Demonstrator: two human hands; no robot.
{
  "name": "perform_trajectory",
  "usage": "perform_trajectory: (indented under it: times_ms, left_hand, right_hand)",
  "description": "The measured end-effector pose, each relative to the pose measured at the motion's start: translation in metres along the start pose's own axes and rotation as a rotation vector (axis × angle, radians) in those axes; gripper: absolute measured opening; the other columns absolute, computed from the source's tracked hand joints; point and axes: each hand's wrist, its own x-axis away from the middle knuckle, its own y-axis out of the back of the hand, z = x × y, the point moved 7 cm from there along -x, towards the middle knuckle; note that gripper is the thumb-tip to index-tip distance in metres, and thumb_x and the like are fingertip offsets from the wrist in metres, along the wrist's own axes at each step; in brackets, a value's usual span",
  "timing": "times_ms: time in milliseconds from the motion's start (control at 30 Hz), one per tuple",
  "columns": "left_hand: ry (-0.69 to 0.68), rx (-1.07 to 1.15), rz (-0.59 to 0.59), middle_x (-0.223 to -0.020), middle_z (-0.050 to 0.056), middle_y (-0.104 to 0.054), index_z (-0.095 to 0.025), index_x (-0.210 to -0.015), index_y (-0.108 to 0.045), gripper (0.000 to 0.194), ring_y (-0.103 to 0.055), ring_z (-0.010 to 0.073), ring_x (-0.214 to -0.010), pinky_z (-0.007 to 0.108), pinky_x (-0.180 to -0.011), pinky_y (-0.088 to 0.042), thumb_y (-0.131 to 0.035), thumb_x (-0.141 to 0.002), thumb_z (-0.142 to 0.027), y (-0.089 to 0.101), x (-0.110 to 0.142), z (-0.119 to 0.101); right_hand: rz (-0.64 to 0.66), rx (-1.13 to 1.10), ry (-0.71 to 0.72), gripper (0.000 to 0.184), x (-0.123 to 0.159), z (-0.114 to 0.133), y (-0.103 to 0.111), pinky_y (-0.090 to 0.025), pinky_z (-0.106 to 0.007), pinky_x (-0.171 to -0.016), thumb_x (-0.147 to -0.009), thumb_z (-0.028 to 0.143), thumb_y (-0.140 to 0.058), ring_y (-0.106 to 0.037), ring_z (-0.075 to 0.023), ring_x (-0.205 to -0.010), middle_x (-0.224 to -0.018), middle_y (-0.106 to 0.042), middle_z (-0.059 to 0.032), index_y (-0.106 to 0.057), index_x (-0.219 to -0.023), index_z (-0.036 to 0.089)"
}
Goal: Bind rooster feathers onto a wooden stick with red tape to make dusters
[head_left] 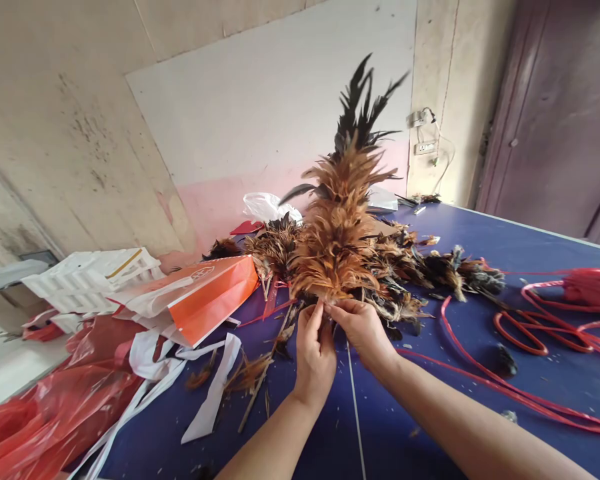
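Note:
A feather duster (337, 230) stands upright in front of me, orange-brown along its length with long black feathers at the top. My left hand (316, 357) is closed on its lower end, fingers bent and the thumb tip meeting my right hand. From the right, my right hand (364, 331) pinches the same lower end. The fingers and feathers hide the stick and whatever detail lies between the fingertips. Behind the duster lie piles of loose brown and black feathers (275, 248), with more feather bunches (460, 270) to the right.
Red plastic cord (523, 333) loops over the blue table (545, 233) on the right. An orange-and-white paper bag (215, 297), white strips (213, 393), a thin stick (265, 373) and red plastic bags (65, 400) lie left. A white wall panel (260, 100) rises behind.

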Motion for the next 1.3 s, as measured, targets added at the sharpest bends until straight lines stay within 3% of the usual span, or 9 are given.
perform_trajectory:
  times_ms: [100,167,267,400,633,800,900,1033,1300]
  left_hand:
    - [0.137,0.083,0.040,-0.103,0.008,-0.060,-0.021,-0.114,-0.060,0.034,-0.055,0.0204,-0.097,0.032,-0.086,-0.043,-0.054,-0.082,-0.029,-0.003,-0.001,0.010]
    - [0.301,0.193,0.081,-0.087,0.005,-0.062,-0.020,-0.114,-0.060,0.038,-0.058,0.0173,-0.077,0.027,-0.067,-0.045,-0.056,-0.080,-0.037,-0.008,0.001,0.020]
    - [0.459,0.404,0.098,-0.056,-0.003,-0.048,-0.016,-0.110,-0.061,0.044,-0.040,0.0090,-0.047,0.021,-0.043,-0.030,-0.055,-0.079,-0.046,-0.015,0.003,0.026]
    - [0.466,0.473,0.012,-0.052,-0.005,-0.044,-0.013,-0.102,-0.065,0.041,-0.032,0.0061,-0.043,0.020,-0.041,-0.025,-0.062,-0.074,-0.043,-0.012,0.001,0.027]
    - [0.317,0.320,-0.005,-0.079,0.005,-0.066,-0.019,-0.108,-0.064,0.040,-0.057,0.0175,-0.069,0.026,-0.060,-0.044,-0.062,-0.074,-0.040,-0.004,-0.001,0.023]
    - [0.323,0.272,0.017,-0.069,0.001,-0.062,-0.018,-0.113,-0.057,0.045,-0.052,0.0130,-0.057,0.023,-0.052,-0.042,-0.065,-0.073,-0.037,-0.004,-0.002,0.020]
    - [0.396,0.392,0.038,-0.062,-0.002,-0.054,-0.017,-0.109,-0.057,0.042,-0.046,0.0094,-0.051,0.020,-0.046,-0.037,-0.065,-0.073,-0.035,-0.009,-0.002,0.020]
    - [0.485,0.647,0.123,-0.060,-0.004,-0.044,-0.016,-0.089,-0.060,0.022,-0.038,0.0050,-0.048,0.016,-0.039,-0.025,-0.065,-0.073,-0.030,-0.018,0.002,0.016]
    - [0.528,0.827,0.101,-0.064,-0.003,-0.042,-0.016,-0.080,-0.058,0.019,-0.038,0.0053,-0.050,0.016,-0.039,-0.022,-0.056,-0.080,-0.034,-0.021,0.004,0.011]
  right_hand:
    - [-0.019,0.017,-0.076,0.033,-0.003,-0.006,0.006,-0.035,-0.021,-0.041,-0.058,0.044,-0.071,-0.043,-0.0083,-0.041,-0.047,-0.054,0.0008,-0.063,-0.062,0.012]
    - [0.005,0.001,-0.106,0.035,-0.005,-0.010,0.005,-0.031,-0.021,-0.036,-0.058,0.046,-0.071,-0.039,-0.0072,-0.035,-0.042,-0.050,0.0027,-0.060,-0.062,0.013]
    - [0.024,-0.040,-0.086,0.033,-0.007,-0.013,0.002,-0.033,-0.022,-0.036,-0.058,0.044,-0.071,-0.043,-0.0087,-0.035,-0.044,-0.053,0.0020,-0.057,-0.061,0.013]
    - [0.013,-0.110,-0.071,0.029,-0.006,-0.013,-0.002,-0.039,-0.022,-0.043,-0.055,0.038,-0.073,-0.049,-0.0100,-0.044,-0.053,-0.058,0.0001,-0.059,-0.061,0.013]
    - [-0.013,-0.094,-0.058,0.029,-0.002,-0.011,-0.006,-0.043,-0.023,-0.056,-0.055,0.037,-0.075,-0.053,-0.0113,-0.056,-0.062,-0.062,-0.0027,-0.065,-0.065,0.012]
    - [0.011,-0.076,0.081,0.026,-0.004,0.001,-0.001,-0.040,-0.021,-0.052,-0.062,0.036,-0.072,-0.051,-0.0100,-0.055,-0.065,-0.060,-0.0001,-0.063,-0.074,0.014]
    - [0.181,0.001,0.021,0.029,-0.006,0.004,-0.002,-0.026,-0.019,-0.037,-0.068,0.042,-0.068,-0.035,-0.0050,-0.039,-0.051,-0.050,0.0039,-0.059,-0.067,0.014]
    - [0.445,0.051,-0.080,0.036,-0.005,0.004,-0.006,-0.013,-0.020,-0.034,-0.071,0.045,-0.065,-0.020,-0.0028,-0.035,-0.039,-0.034,0.0080,-0.052,-0.056,0.015]
    - [0.546,0.044,-0.103,0.031,-0.011,-0.006,-0.002,-0.013,-0.020,-0.035,-0.073,0.043,-0.064,-0.024,-0.0020,-0.035,-0.046,-0.048,0.0054,-0.056,-0.066,0.014]
